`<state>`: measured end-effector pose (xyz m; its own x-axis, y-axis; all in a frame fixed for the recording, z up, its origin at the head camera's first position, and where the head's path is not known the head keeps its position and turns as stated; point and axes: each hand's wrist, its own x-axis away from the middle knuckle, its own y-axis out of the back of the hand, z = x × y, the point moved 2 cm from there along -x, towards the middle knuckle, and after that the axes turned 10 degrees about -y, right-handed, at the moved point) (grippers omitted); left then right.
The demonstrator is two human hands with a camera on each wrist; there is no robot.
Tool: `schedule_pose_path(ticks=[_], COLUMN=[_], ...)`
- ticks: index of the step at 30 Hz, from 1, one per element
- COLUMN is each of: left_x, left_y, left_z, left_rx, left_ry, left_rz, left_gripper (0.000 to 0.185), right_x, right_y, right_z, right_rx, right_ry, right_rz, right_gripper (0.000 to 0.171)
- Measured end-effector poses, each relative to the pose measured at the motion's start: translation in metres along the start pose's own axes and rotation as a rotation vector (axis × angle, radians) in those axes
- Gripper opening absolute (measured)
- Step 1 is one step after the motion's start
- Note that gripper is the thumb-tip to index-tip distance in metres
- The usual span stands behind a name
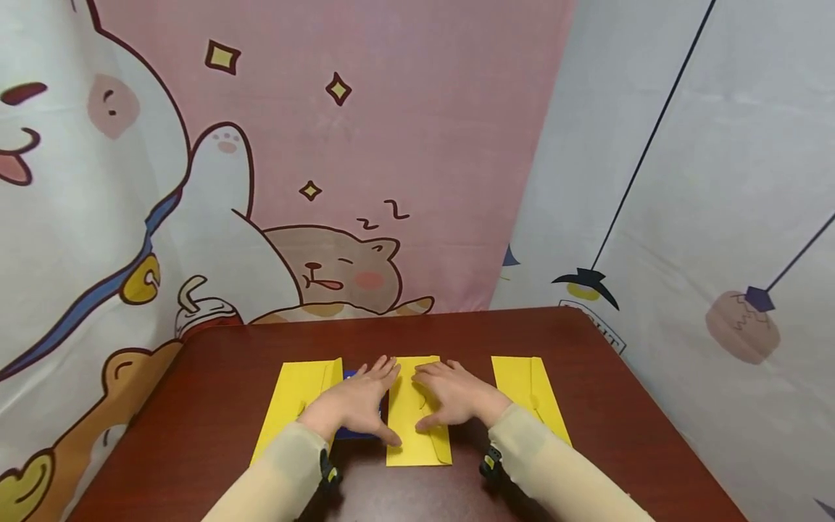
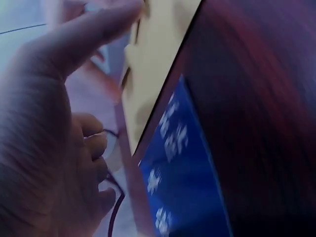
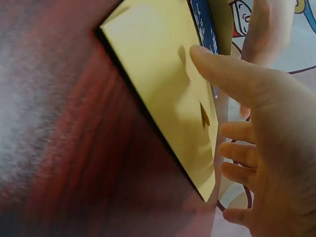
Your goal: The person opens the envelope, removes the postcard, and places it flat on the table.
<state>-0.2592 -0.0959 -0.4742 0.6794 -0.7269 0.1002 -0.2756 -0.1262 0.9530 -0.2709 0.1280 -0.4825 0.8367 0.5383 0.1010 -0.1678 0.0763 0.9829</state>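
A yellow paper envelope point(image 1: 406, 402) with a flap lies on the table in the middle, lengthwise. My left hand point(image 1: 359, 402) is at its left side, thumb spread from the fingers. Over its right side is my right hand point(image 1: 459, 395), with fingers bent loosely and thumb apart. Neither hand grips anything. In the right wrist view, the thumb overlaps the envelope point(image 3: 158, 84). A flat blue item point(image 2: 182, 187) with white print lies left of the middle envelope, partly hidden by my left hand in the head view.
A second yellow envelope point(image 1: 290, 391) lies at the left, beside the blue item, and a third envelope point(image 1: 515, 384) lies at the right, partly behind my right forearm. The dark red wooden table point(image 1: 457, 330) reaches back to a cartoon-printed cloth point(image 1: 443, 181).
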Motion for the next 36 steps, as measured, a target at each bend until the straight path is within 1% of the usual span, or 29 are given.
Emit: schedule_pose_path(ticks=[2, 5, 9, 12, 15, 21, 25, 28, 36], left_x=[-0.009, -0.018, -0.025, -0.027, -0.029, -0.031, -0.031, -0.031, -0.032], left_y=[-0.004, -0.007, -0.012, -0.016, -0.019, -0.021, -0.02, -0.018, -0.014], left_z=[-0.003, -0.002, 0.001, 0.002, 0.001, -0.001, -0.003, -0.006, -0.008], left_rx=[-0.004, -0.027, -0.056, -0.091, -0.114, -0.119, -0.145, -0.145, -0.167], left_ry=[-0.006, 0.027, 0.069, 0.079, 0.085, 0.12, 0.135, 0.148, 0.163], left_rz=[0.023, 0.053, 0.103, 0.129, 0.138, 0.166, 0.178, 0.18, 0.192], left_gripper=[0.142, 0.15, 0.154, 0.156, 0.158, 0.16, 0.159, 0.158, 0.158], right_x=[-0.003, -0.005, -0.006, -0.007, -0.008, -0.01, -0.01, -0.009, -0.003], right_y=[0.003, 0.007, 0.006, 0.003, 0.001, -0.001, 0.001, 0.003, 0.015], right_z=[0.001, 0.003, 0.004, 0.004, 0.004, 0.005, 0.007, 0.008, 0.01], right_rx=[0.024, 0.043, 0.042, 0.045, 0.057, 0.088, 0.133, 0.154, 0.147], right_ry=[0.001, -0.015, -0.041, -0.05, -0.057, -0.079, -0.1, -0.12, -0.139], right_rz=[0.018, 0.045, 0.082, 0.1, 0.106, 0.121, 0.13, 0.135, 0.145], right_gripper=[0.089, 0.09, 0.093, 0.096, 0.097, 0.098, 0.099, 0.098, 0.094])
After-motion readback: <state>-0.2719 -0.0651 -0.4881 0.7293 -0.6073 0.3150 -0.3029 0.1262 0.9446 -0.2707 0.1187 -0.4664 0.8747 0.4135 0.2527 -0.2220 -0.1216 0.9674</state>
